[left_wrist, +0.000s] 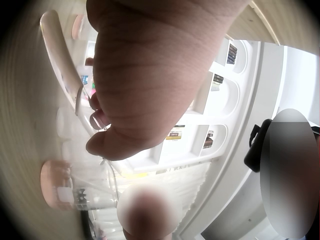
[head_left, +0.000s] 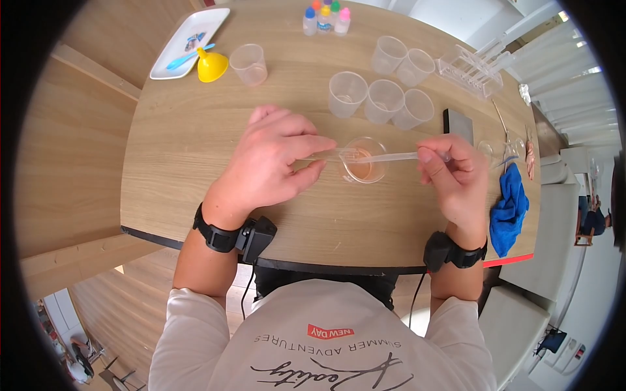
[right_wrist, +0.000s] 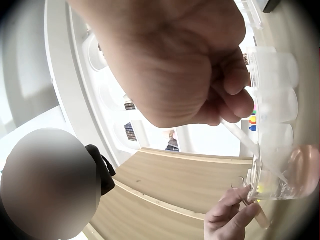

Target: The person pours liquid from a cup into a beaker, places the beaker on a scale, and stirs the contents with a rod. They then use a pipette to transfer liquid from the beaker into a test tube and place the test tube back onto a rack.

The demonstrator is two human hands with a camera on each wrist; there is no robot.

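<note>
A small clear beaker [head_left: 381,171] with pinkish-orange liquid in its bottom stands on the table between the hands. My right hand [head_left: 456,173] grips a translucent plastic dropper pipette [head_left: 399,156] at its bulb end, and the pipette's tip reaches into the beaker. At the beaker's left rim, my left hand [head_left: 277,156] pinches a clear test tube [left_wrist: 61,52] between thumb and forefinger. The tube lies tilted almost flat, its rounded end away from the beaker and pinkish in colour. Part of the tube is hidden behind the left fingers.
Several plastic cups [head_left: 385,101] stand behind the beaker, with a clear rack [head_left: 471,70] at back right. A dark box [head_left: 460,124] and blue cloth [head_left: 508,212] lie at right. At back left are another cup [head_left: 248,62], a yellow funnel [head_left: 212,65] and a white tray [head_left: 171,55].
</note>
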